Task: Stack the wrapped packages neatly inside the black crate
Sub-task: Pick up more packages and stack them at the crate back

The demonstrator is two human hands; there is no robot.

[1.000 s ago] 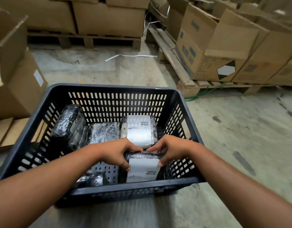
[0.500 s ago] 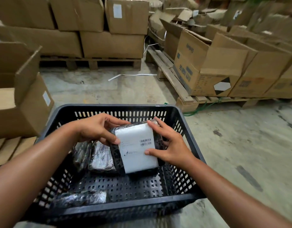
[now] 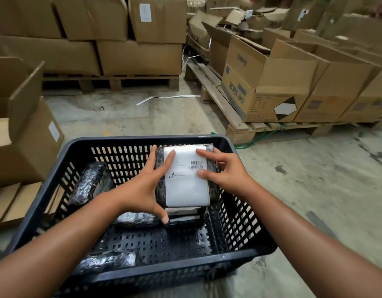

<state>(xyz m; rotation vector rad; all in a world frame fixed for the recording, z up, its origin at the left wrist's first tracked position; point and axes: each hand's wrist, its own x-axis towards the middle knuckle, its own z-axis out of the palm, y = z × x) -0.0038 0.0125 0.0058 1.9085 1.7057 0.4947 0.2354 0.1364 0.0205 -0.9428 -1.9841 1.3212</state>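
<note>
While you hold labelled package [image 3: 187, 179] between both hands, long axis runs 12-to-6, label up. Left hand [image 3: 142, 188] clasps its 9 o'clock edge, thumb under near end; right hand [image 3: 223, 172] pinches 3 o'clock edge. Package sits over another wrapped package [image 3: 183, 214], far-right part of black crate [image 3: 142, 139]. Lower straight down, edges squared.

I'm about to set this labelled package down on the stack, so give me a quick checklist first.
1. Both hands on the labelled package: left hand, right hand: ok.
2. Label facing up: ok.
3. A package underneath to stack on: ok.
4. Edges lined up with it: cannot tell.
5. Left thumb between the two packages: not ok.
6. Leaning package at the crate wall stays apart: ok.
</note>
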